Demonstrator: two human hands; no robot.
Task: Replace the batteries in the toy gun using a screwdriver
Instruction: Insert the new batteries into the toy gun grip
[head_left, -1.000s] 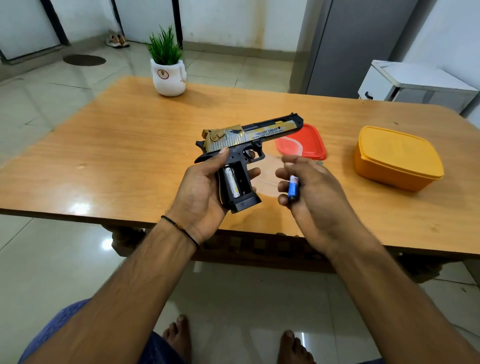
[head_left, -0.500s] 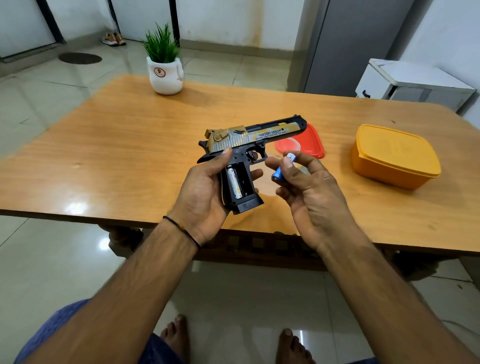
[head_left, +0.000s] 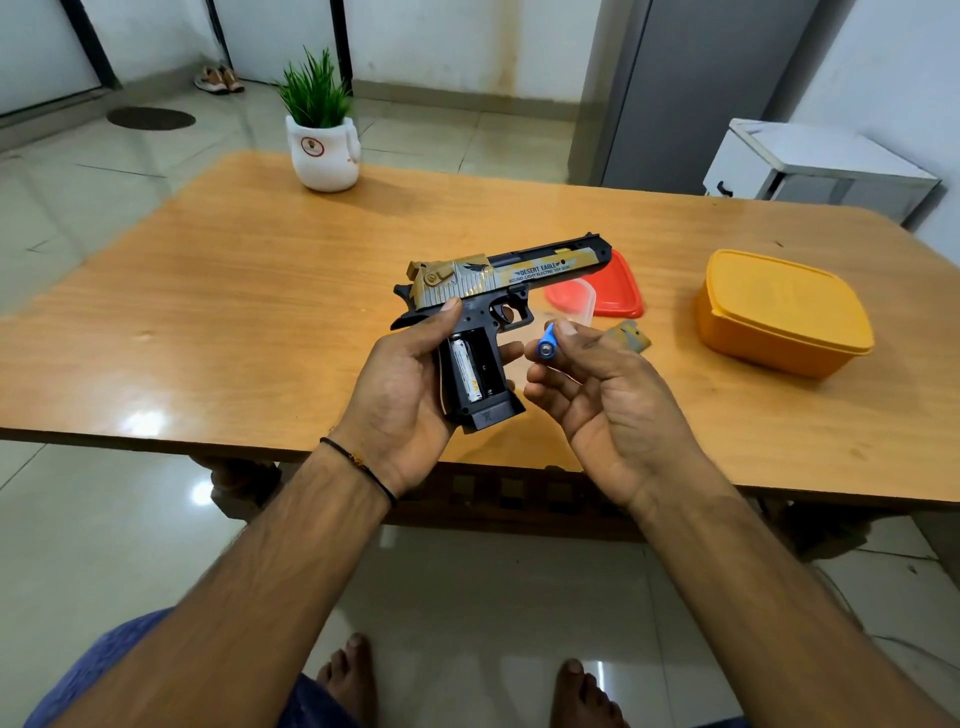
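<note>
From the head view, the only one we have, the blue battery (head_left: 546, 349) has turned in the right hand (head_left: 608, 395) over the last second: it lay upright against the fingers, and now it is pinched between thumb and fingertip with one end facing us, raised just beside the gun (head_left: 488, 312) at trigger height. We read this as lining it up for the open bay in the grip, so the insertion step is half done. The left hand (head_left: 410, 384) is wrapped round the grip from behind, thumb on the frame, holding the gun above the near edge of the worktop (head_left: 234, 312) with its muzzle pointing right. Counting: one gun; two batteries in sight, one seated (head_left: 464, 370) in the left slot and one in the right hand, the right slot looking empty. One gold-and-grey piece (head_left: 631, 338) lies on the worktop past the right hand, probably the bay cover, though it is partly hidden. There are also one orange box (head_left: 784, 317), one red lid (head_left: 618, 291) with one clear tub (head_left: 574, 301) on it, and one potted plant (head_left: 322, 135). We see no screwdriver.
</note>
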